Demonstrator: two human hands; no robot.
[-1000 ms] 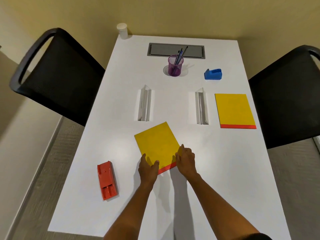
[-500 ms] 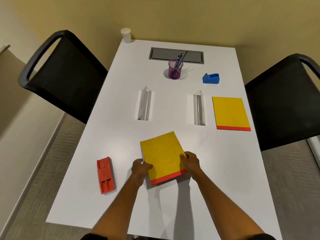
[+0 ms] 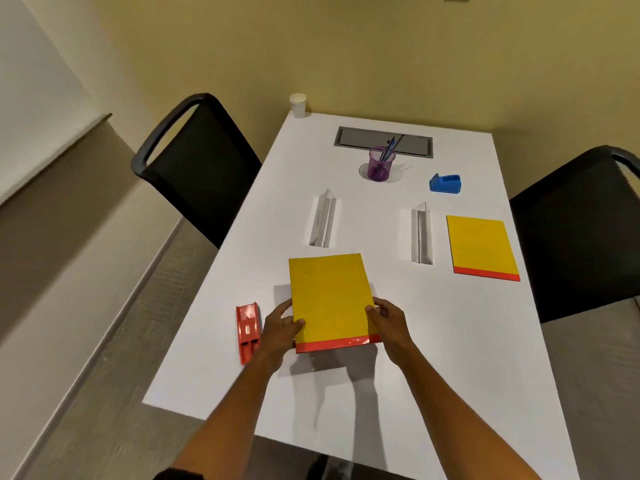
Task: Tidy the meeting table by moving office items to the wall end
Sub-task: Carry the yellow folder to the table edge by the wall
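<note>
A yellow notepad with a red bottom strip (image 3: 330, 299) is held above the white table (image 3: 450, 341), casting a shadow below it. My left hand (image 3: 280, 329) grips its left edge and my right hand (image 3: 389, 322) grips its right edge. A second yellow notepad (image 3: 481, 245) lies flat at the right side. A red stapler (image 3: 248, 331) lies just left of my left hand. Farther off stand a purple pen cup (image 3: 381, 164), a blue tape dispenser (image 3: 445, 183) and two clear name stands (image 3: 323, 219) (image 3: 421, 233).
A white paper cup (image 3: 298, 105) stands at the far left corner by the wall. A grey cable hatch (image 3: 360, 141) is set into the table's wall end. Black chairs stand at the left (image 3: 197, 161) and right (image 3: 585, 230).
The held notepad has come up off the table and turned square to me, with one hand on each side edge. The camera has tilted up, showing more wall.
</note>
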